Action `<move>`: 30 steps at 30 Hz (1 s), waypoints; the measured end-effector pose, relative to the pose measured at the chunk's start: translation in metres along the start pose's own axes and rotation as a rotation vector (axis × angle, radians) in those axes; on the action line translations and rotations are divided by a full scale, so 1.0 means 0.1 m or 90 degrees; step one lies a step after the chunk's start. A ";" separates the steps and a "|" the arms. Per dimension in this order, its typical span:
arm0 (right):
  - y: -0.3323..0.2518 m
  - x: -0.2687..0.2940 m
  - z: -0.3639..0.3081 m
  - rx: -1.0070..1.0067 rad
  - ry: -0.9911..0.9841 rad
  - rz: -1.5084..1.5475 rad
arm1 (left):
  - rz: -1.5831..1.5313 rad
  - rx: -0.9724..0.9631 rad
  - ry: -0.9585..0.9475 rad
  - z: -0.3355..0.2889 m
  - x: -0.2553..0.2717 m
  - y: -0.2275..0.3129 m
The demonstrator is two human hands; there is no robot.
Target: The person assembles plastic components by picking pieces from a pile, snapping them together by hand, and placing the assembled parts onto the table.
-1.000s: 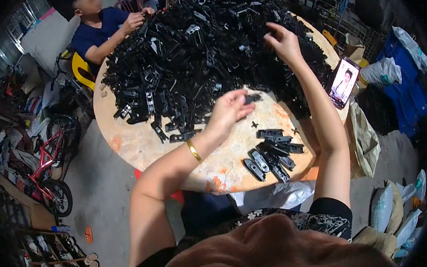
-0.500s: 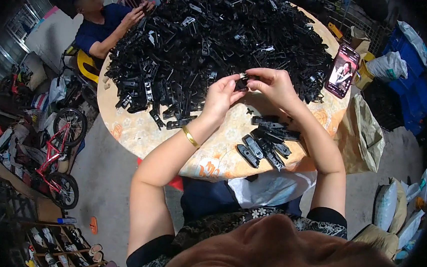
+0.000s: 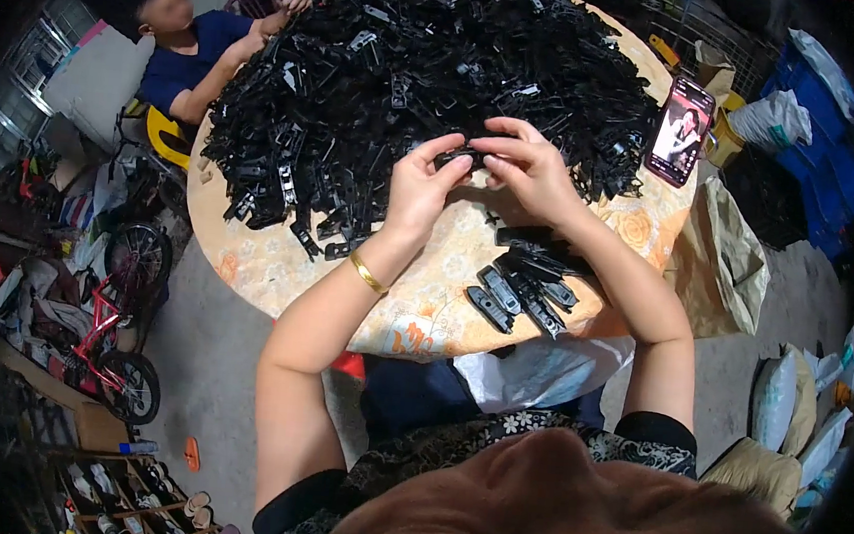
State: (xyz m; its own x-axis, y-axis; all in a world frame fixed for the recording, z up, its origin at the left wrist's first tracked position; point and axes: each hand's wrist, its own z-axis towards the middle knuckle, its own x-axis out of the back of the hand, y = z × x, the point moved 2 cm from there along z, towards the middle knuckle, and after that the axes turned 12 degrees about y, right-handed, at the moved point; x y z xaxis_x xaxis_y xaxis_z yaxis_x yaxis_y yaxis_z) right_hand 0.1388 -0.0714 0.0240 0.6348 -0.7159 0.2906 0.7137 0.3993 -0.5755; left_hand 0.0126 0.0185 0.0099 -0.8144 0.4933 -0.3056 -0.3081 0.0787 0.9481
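Above the near edge of a big heap of black plastic parts (image 3: 380,93), my two hands meet around one small black plastic part (image 3: 454,156). My left hand (image 3: 420,188) pinches it between thumb and fingers. From the other side, the thumb and fingertips of my right hand (image 3: 533,173) close on its right end. Fingers cover much of the part, so its exact shape is hidden. Below my right wrist, several boat-shaped black and grey plastic pieces (image 3: 517,292) lie in a small separate group on the patterned tablecloth (image 3: 276,273).
A lit phone (image 3: 680,131) leans at the table's right side. Across at the far left, another person (image 3: 198,58) has hands at the heap's edge. A beige sack (image 3: 723,265) hangs by the table's right edge. A red bicycle (image 3: 102,312) stands left on the floor.
My hands have come closer together around the part, and my left hand has shifted slightly left. The other person's hands have lowered toward the heap.
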 end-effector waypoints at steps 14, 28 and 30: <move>0.31 0.30 0.21 -0.479 -0.106 0.243 | -0.013 0.097 -0.181 -0.03 -0.05 -0.05; 1.69 1.17 0.84 -0.166 -0.003 -0.650 | 0.170 0.062 -0.550 -0.46 -0.22 -0.01; 1.59 1.08 0.87 -0.107 -0.033 -0.748 | 0.220 0.056 -0.551 -0.48 -0.22 0.00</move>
State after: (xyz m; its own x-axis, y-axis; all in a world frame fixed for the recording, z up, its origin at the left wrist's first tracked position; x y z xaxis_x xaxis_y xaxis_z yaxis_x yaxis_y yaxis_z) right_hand 0.3470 -0.0358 0.0302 -0.3693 -0.5677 0.7358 0.8217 -0.5693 -0.0268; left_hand 0.0064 -0.0340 0.0120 -0.1938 0.9721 0.1323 -0.0506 -0.1445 0.9882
